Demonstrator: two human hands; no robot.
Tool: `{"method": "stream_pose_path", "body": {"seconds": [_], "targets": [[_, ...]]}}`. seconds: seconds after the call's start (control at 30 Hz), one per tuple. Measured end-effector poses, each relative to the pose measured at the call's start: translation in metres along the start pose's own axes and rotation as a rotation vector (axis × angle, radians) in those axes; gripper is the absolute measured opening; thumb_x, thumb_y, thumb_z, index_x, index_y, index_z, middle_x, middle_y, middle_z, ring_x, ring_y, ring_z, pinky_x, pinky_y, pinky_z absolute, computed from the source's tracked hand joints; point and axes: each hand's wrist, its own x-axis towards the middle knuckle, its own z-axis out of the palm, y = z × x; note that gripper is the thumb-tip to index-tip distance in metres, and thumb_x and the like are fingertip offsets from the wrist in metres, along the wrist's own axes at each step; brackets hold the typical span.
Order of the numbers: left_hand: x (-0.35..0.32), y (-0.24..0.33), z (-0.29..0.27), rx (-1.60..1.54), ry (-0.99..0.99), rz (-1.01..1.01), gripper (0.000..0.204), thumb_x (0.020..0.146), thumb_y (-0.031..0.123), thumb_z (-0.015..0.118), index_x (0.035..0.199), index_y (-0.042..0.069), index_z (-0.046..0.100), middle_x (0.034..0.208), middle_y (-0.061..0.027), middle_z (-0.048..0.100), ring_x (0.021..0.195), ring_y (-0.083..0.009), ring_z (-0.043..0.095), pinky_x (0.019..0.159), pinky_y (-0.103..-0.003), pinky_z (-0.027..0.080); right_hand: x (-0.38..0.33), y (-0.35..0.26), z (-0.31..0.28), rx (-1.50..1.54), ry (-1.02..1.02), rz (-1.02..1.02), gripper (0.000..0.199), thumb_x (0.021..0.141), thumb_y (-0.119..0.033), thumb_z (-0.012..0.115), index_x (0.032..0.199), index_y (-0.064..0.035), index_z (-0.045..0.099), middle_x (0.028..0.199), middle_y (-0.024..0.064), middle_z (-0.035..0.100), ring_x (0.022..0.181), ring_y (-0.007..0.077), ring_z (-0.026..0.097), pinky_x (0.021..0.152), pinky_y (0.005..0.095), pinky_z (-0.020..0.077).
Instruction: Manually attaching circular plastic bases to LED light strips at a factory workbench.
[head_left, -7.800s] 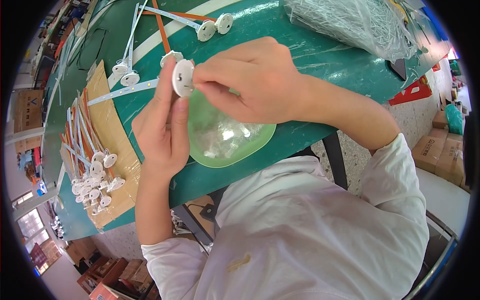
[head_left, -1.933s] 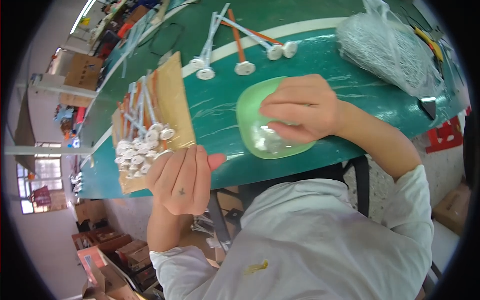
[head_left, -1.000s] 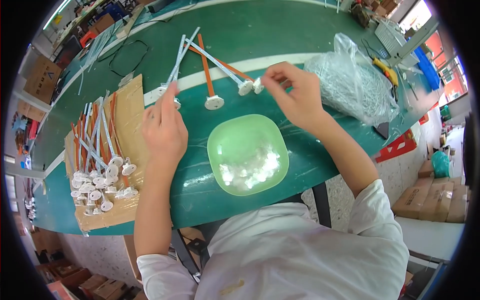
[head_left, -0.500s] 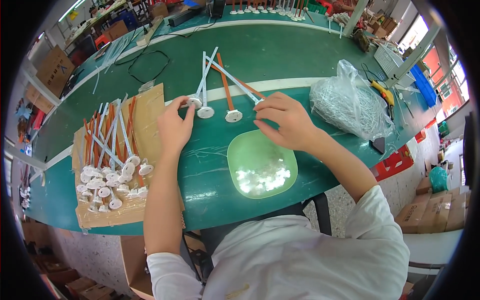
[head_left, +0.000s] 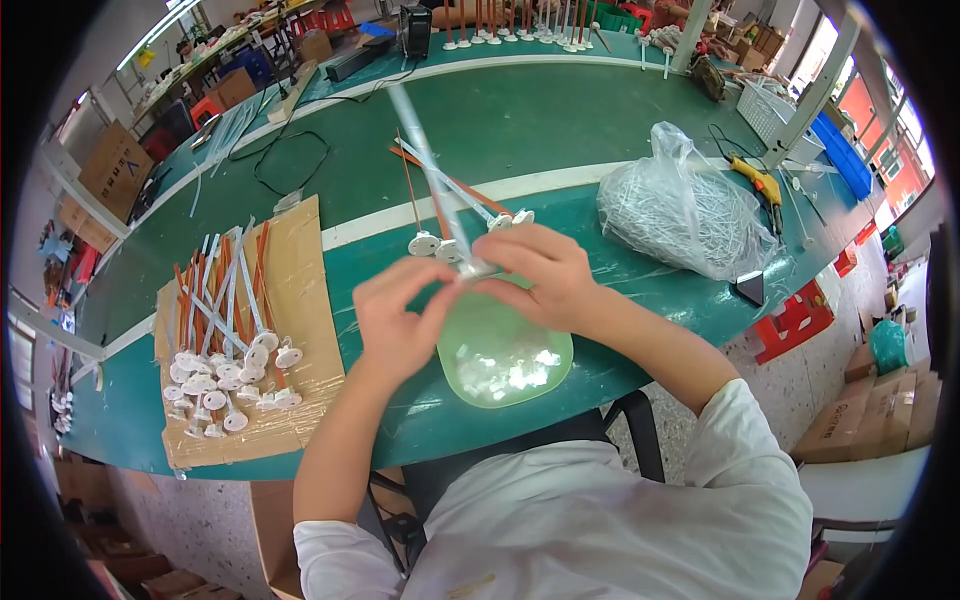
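Note:
Over the far rim of a pale green dish (head_left: 452, 360), my left hand (head_left: 395, 310) and my right hand (head_left: 545, 272) meet. Their fingers pinch the white round base of a pale strip (head_left: 432, 160), which points up and away and is smeared by motion. My fingers partly hide the base. Small shiny clear pieces (head_left: 512, 372) lie in the dish. Just beyond my hands rest more strips on white disc bases, among them a thin orange strip (head_left: 410, 190) with its disc (head_left: 423, 244) and another white disc (head_left: 523, 217).
On the left, a cardboard sheet (head_left: 310, 330) holds a pile of orange and pale strips with white discs (head_left: 235, 420). A clear bag of thin white pieces (head_left: 675, 215) sits at the right, near a yellow glue gun (head_left: 760, 180). Several upright strips (head_left: 520, 35) stand at the back.
My left hand has moved right and nearer to me, bringing a pale strip from the group. My right hand has come left and down to meet it at the base.

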Motion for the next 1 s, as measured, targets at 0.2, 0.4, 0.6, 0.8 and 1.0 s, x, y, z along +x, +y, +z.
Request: {"method": "stream_pose_path", "body": {"seconds": [0.2,0.4,0.6,0.8,1.0], "targets": [[-0.005,0.011,0.007,-0.409,-0.169,0.025,0.027,0.081,-0.005,0.075,0.108,-0.005,0.068,0.103,-0.0129,0.072,0.091,-0.0207,0.071,0.082,-0.031,0.055,-0.016,-0.003,0.0,0.121,0.076,-0.079,0.031,0.072,-0.005,0.082,0.102,-0.0007,0.073,0.104,0.0124,0.071,0.086,0.0274,0.069,0.071,0.0357,0.0565],[-0.021,0.02,0.015,-0.928,-0.293,-0.317,0.041,0.094,-0.009,0.06,0.135,-0.006,0.056,0.122,-0.0144,0.067,0.106,-0.016,0.067,0.093,-0.029,0.054,-0.015,-0.007,-0.003,0.068,0.071,-0.174,0.031,0.07,-0.004,0.081,0.1,-0.0023,0.075,0.106,0.0117,0.071,0.089,0.0301,0.067,0.076,0.0418,0.0567],[-0.027,0.014,0.018,-0.996,-0.25,-0.414,0.039,0.094,-0.01,0.061,0.132,-0.009,0.057,0.124,-0.018,0.067,0.112,-0.0193,0.065,0.096,-0.03,0.053,-0.021,-0.008,0.006,-0.007,0.169,-0.203,0.032,0.062,0.001,0.081,0.093,-0.0043,0.074,0.098,0.0082,0.07,0.083,0.0262,0.067,0.073,0.0392,0.0591],[-0.026,0.011,0.02,-0.948,-0.248,-0.443,0.037,0.093,-0.009,0.062,0.13,-0.01,0.058,0.123,-0.0177,0.067,0.112,-0.0196,0.066,0.098,-0.031,0.053,-0.018,-0.006,0.007,-0.038,0.217,-0.215,0.034,0.06,0.007,0.08,0.093,-0.002,0.073,0.092,0.0095,0.07,0.074,0.0251,0.067,0.062,0.0307,0.0595],[-0.025,0.008,0.017,-0.921,-0.256,-0.43,0.038,0.094,0.001,0.066,0.13,-0.009,0.058,0.122,-0.018,0.068,0.11,-0.0205,0.067,0.099,-0.037,0.055,-0.017,-0.003,0.001,0.061,0.136,-0.238,0.028,0.066,0.011,0.076,0.093,0.0036,0.072,0.093,0.0139,0.071,0.074,0.0269,0.068,0.062,0.0305,0.0596]]}}
